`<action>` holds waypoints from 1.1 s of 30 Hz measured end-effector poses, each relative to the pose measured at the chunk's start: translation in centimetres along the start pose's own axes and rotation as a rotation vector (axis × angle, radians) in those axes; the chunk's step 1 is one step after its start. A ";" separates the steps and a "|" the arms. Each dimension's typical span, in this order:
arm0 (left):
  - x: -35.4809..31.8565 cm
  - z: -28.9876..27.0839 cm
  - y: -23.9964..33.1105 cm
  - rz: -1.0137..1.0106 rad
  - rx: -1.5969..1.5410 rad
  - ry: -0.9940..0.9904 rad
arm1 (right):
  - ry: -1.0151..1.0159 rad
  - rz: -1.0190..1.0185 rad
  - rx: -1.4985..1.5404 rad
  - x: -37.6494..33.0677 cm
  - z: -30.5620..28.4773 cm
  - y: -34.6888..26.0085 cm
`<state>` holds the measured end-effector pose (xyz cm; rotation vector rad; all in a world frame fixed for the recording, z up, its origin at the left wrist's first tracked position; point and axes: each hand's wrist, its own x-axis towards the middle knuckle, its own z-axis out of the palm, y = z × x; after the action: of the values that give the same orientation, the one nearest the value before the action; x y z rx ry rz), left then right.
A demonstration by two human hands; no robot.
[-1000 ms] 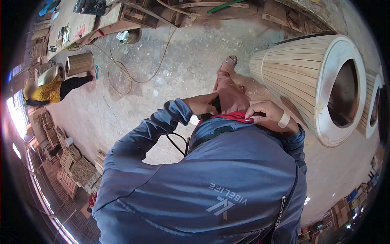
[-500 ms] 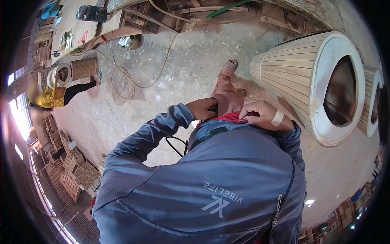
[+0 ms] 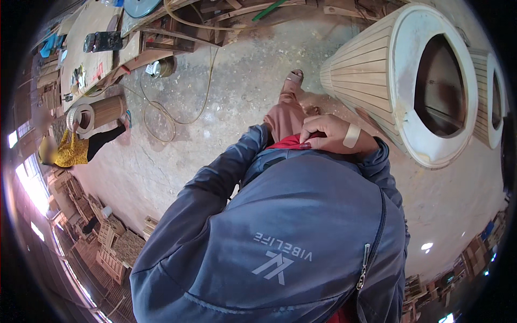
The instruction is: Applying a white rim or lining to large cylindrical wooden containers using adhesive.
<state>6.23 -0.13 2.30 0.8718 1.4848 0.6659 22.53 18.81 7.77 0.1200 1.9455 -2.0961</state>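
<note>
Right hand (image 3: 331, 135), fingers curled, pinches the red shirt hem (image 3: 288, 142); left hand hidden behind jacket (image 3: 301, 237).

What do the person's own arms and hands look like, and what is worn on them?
Both arms are in long blue-grey jacket sleeves with stitched seams; the jacket has a zip down the front. The right hand is bare, with a pale adhesive plaster across its back and dark red polish on a fingernail. The left hand is not visible; the left sleeve ends near the waist.
</note>
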 end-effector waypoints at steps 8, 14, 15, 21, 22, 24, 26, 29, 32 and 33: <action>5.6 1.0 1.2 -0.010 0.105 -0.088 | 0.037 0.038 -0.023 -0.6 0.0 0.6; 4.0 -0.1 1.0 -0.021 0.176 -0.141 | 0.064 0.014 0.003 -0.9 0.0 1.1; 5.0 0.2 1.3 -0.023 0.183 -0.143 | 0.052 0.021 -0.003 -0.9 -0.1 0.8; 4.3 -0.4 1.5 -0.035 0.256 -0.190 | 0.062 0.032 0.016 -1.1 0.1 1.0; 4.2 -0.4 1.5 -0.039 0.264 -0.193 | 0.061 0.017 0.021 -1.1 0.2 1.0; 5.0 0.1 1.7 -0.044 0.284 -0.201 | 0.063 0.013 0.014 -1.0 0.5 1.0; 4.8 0.2 1.7 -0.049 0.306 -0.212 | 0.068 0.007 0.009 -0.9 0.7 0.9; 4.3 0.0 1.7 -0.055 0.341 -0.224 | 0.055 0.037 0.004 -1.0 0.6 0.8; 2.9 -0.6 1.6 -0.061 0.379 -0.239 | 0.073 0.010 -0.013 -0.9 0.7 1.2; 2.1 -0.9 1.6 -0.058 0.397 -0.251 | 0.073 0.021 -0.015 -0.9 0.7 1.1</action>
<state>5.55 2.60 2.57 1.1636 1.4278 0.2067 23.79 18.15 7.01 0.2163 1.9919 -2.0918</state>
